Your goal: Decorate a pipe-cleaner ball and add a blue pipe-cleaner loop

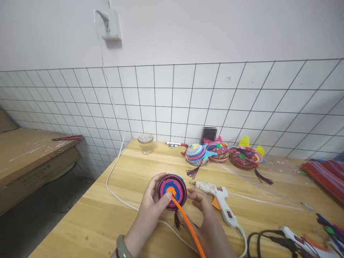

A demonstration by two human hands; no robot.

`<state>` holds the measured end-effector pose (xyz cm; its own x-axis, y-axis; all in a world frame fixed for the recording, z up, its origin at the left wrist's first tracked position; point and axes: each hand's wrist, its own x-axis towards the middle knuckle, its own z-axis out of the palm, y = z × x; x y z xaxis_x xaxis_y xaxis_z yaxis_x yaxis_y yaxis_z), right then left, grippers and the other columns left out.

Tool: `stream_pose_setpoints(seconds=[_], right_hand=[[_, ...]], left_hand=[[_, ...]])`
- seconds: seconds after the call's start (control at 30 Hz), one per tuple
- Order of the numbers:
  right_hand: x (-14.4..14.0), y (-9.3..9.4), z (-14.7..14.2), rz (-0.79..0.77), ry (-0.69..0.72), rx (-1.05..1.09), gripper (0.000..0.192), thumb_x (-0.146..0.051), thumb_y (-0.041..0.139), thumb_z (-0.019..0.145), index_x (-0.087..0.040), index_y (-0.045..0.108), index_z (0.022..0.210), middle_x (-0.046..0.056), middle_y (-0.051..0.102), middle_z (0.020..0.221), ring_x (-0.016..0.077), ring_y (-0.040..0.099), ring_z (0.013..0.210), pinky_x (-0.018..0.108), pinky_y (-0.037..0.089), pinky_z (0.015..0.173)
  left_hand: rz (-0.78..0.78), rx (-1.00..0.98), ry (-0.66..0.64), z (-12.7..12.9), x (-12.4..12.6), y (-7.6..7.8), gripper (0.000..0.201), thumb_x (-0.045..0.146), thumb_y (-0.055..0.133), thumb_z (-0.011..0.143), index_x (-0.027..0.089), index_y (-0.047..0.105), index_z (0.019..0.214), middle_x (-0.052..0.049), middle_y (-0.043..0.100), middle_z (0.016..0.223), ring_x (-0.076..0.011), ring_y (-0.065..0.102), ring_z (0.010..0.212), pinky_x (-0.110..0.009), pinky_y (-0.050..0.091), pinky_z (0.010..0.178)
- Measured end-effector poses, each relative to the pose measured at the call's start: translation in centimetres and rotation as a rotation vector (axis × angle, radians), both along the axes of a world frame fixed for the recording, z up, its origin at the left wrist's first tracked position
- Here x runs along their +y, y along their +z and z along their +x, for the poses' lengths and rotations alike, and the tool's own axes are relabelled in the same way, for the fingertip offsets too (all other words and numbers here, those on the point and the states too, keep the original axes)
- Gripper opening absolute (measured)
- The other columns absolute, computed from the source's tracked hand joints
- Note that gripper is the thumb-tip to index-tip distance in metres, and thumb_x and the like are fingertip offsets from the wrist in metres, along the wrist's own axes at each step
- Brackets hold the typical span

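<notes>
"Right hand (204, 215), nearest to us: is it gripping?"

"I can't tell; its fingers curl beside the coiled disc (176, 185). My left hand (153, 204) clasps that disc above the wooden table (88, 222), thumb pressing the orange strip (186, 220) at its centre."

"What could go wrong?"

"If my thumb slackens, I think the strip could spring loose; a hard tug could drag it off-centre."

"And around you, largest first?"

"After the table, the white cord (107, 182), which runs beneath my left wrist and could snag. Then the glue gun (222, 197), standing between my right hand and the fish-shaped ornaments (197, 154); lastly, the glass (146, 146)."
</notes>
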<state>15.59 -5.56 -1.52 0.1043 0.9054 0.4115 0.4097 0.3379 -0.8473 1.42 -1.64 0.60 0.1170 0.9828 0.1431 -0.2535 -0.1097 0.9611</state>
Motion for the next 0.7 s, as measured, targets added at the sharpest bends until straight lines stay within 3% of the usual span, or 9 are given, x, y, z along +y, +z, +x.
stream_pose_setpoints(seconds=[0.13,0.27,0.37,0.5,0.7], right_hand=[[0.3,-0.7,-0.9,-0.324,0.139,0.505,0.037,-0.037,0.067,0.065,-0.025,0.042,0.089,0.002,0.068,0.078,0.0198,0.065,0.071,0.034,0.052,0.065],[0.4,-1.1,-1.5,-0.513,0.251,0.745,0.051,-0.039,0.076,0.054,-0.024,0.044,0.091,0.0,0.068,0.071,0.019,0.065,0.069,0.03,0.049,0.062],[0.2,-0.8,-1.3,-0.527,0.303,0.783,0.064,-0.044,0.078,0.049,-0.022,0.046,0.099,0.0,0.067,0.066,0.0193,0.064,0.065,0.029,0.046,0.059],[0.3,1.3,0.4,-0.548,0.303,0.65,0.058,-0.044,0.07,0.063,-0.019,0.044,0.108,-0.006,0.058,0.054,0.0133,0.055,0.048,0.025,0.04,0.05],[0.2,4.8,2.8,-0.429,0.254,0.502,0.045,-0.045,0.059,0.074,-0.018,0.046,0.107,-0.004,0.058,0.057,0.0154,0.056,0.06,0.03,0.043,0.064]], left_hand=[[0.039,0.006,-0.006,-0.1,0.0,0.3,0.042,0.026,0.063,0.073,0.021,0.049,0.112,-0.008,0.057,0.114,-0.0222,0.053,0.106,-0.031,0.043,0.089],[0.062,0.0,0.01,-0.3,0.0,0.2,0.041,0.025,0.062,0.074,0.022,0.049,0.112,-0.006,0.057,0.115,-0.0213,0.052,0.107,-0.029,0.043,0.089],[0.049,-0.009,0.006,-0.2,0.0,0.2,0.041,0.025,0.063,0.073,0.022,0.049,0.112,-0.007,0.057,0.114,-0.0217,0.052,0.106,-0.031,0.043,0.088],[0.002,-0.041,0.027,-0.1,0.1,0.4,0.041,0.028,0.064,0.07,0.019,0.052,0.109,-0.008,0.06,0.109,-0.0234,0.054,0.102,-0.034,0.043,0.088],[0.015,0.042,-0.049,-0.1,0.3,0.2,0.039,0.027,0.066,0.07,0.021,0.055,0.107,-0.007,0.061,0.11,-0.0233,0.053,0.105,-0.033,0.041,0.091]])
